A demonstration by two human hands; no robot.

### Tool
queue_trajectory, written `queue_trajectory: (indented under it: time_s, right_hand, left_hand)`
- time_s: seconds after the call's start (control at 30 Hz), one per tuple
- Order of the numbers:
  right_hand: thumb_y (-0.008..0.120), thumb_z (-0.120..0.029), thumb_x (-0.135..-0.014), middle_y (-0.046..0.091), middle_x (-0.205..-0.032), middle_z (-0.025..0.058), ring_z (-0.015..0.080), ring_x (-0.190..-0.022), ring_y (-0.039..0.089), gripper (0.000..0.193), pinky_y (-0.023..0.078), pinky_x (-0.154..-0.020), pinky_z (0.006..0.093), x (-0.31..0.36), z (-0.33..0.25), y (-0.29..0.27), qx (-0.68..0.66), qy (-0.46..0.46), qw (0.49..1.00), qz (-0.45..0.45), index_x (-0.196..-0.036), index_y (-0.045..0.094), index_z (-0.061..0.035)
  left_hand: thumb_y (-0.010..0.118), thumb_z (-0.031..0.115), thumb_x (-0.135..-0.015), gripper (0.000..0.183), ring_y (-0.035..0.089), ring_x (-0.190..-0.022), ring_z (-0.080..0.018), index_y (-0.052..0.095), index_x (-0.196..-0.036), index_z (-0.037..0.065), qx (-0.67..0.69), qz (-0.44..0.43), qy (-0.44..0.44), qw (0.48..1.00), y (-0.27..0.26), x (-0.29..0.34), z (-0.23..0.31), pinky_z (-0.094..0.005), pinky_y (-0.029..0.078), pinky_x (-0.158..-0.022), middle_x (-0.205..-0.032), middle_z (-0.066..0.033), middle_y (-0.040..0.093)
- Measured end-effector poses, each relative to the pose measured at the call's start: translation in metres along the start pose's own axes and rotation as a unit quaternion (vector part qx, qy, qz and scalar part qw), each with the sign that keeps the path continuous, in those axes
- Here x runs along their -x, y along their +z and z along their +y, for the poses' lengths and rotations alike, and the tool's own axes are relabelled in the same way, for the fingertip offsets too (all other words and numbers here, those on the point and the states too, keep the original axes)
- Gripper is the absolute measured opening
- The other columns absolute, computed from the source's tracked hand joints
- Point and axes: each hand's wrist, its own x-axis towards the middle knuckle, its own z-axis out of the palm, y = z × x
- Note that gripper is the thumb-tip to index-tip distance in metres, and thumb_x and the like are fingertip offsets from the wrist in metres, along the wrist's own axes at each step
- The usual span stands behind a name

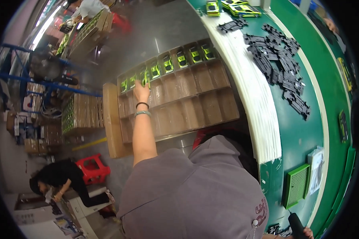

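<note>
My left hand (141, 92) reaches into a clear plastic tray (174, 118) with many compartments, its fingers closed on a yellow-green toy car (144, 76) in the far row. Other toy cars (181, 58) of the same kind fill that row on both sides of it. The nearer compartments hold nothing. At the lower right edge, my right hand (308, 232) grips a black screwdriver (296, 225), apparently a powered one, with its thin tip pointing away over the green bench. Part of this hand is cut off by the picture's edge.
Black toy-car chassis (277, 55) lie heaped on the green workbench (297, 135), right of the tray. Finished-looking cars (239, 8) stand at its far end. A green perforated basket (297, 185) sits nearer. Leftward are stacked cartons (81, 113), a red stool (93, 166) and a seated person (68, 179).
</note>
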Motion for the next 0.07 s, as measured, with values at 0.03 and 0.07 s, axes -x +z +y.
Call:
queue_trajectory:
  time_s: [0.03,0.07]
  right_hand:
    - [0.044,-0.039,-0.091,0.052,-0.062,0.0107,0.018,-0.046,0.05,0.039,0.043,-0.038,0.0292,-0.002,0.001,0.001,0.02,0.006,1.0,-0.014,-0.087,0.049,-0.0003]
    - [0.045,-0.039,-0.09,0.052,-0.062,0.0105,0.0183,-0.046,0.049,0.039,0.043,-0.038,0.0299,-0.003,-0.001,0.001,0.039,0.008,0.999,-0.028,-0.088,0.049,-0.0003]
  left_hand:
    - [0.066,0.022,-0.076,0.039,0.055,-0.1,-0.0386,0.05,-0.108,0.005,0.002,0.044,-0.043,0.998,0.003,0.002,-0.018,-0.0443,0.044,-0.084,-0.109,-0.0224,0.057]
    - [0.065,0.022,-0.077,0.039,0.055,-0.101,-0.0383,0.05,-0.109,0.006,0.007,0.088,-0.088,0.992,0.001,0.002,-0.039,-0.0444,0.044,-0.085,-0.112,-0.0219,0.056]
